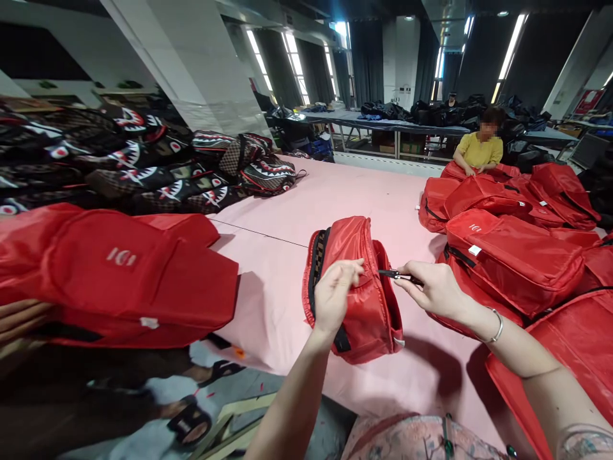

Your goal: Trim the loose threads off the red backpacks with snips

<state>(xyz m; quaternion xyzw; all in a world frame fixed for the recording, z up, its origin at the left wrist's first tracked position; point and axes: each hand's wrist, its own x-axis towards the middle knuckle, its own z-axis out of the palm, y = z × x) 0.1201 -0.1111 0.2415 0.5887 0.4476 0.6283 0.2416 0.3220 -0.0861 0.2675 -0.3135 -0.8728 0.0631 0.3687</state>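
Observation:
A red bag (354,319), turned partly inside out with a black zipper strip along its left side, lies on the pink-covered table in front of me. Over its middle is my left hand (332,291), its fingers pinched together close to the fabric. What they hold is too small to make out. My right hand (433,287) grips black thread snips (395,275), whose tip points left at the bag's open right edge. A bracelet circles my right wrist.
Several red bags (517,255) are piled at the right. Another red bag (143,275) is at the left, with a co-worker's hand (22,322) by it. Patterned backpacks (167,166) are stacked at the back left. A person in yellow (479,150) stands across the table (364,179).

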